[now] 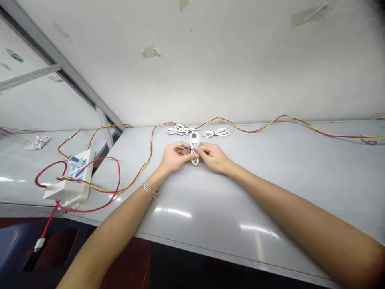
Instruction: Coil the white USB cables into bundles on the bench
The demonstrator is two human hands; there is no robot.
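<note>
The thumb and fingers (184,145) of the left hand (176,157) pinch the lower part of a coiled white cable (194,138) from its left side. The right hand (215,159) pinches the same coil from the right, its thumb and fingers (205,145) closed near a dark tie (192,149) around the middle. The coil is held roughly upright, a USB plug (194,136) showing at its upper part, above the bench (192,224) and near its back edge.

Just beyond the hands, two groups of white cable lie along that back edge: a tied bundle (216,133) to the right of the coil, and a looser-looking white cluster (179,129) to the left, where the number of cables is hard to tell. Behind them, a twisted red and yellow wire (255,131) waves along the foot of a pale wall (240,72).

The left wrist wears a silver bracelet (149,189). Farther left, beyond the bench's left edge, a white power strip (86,170) sits with a white adapter (64,190) and a looping red cord (119,176). More white cable (39,142) lies at the far left.
</note>
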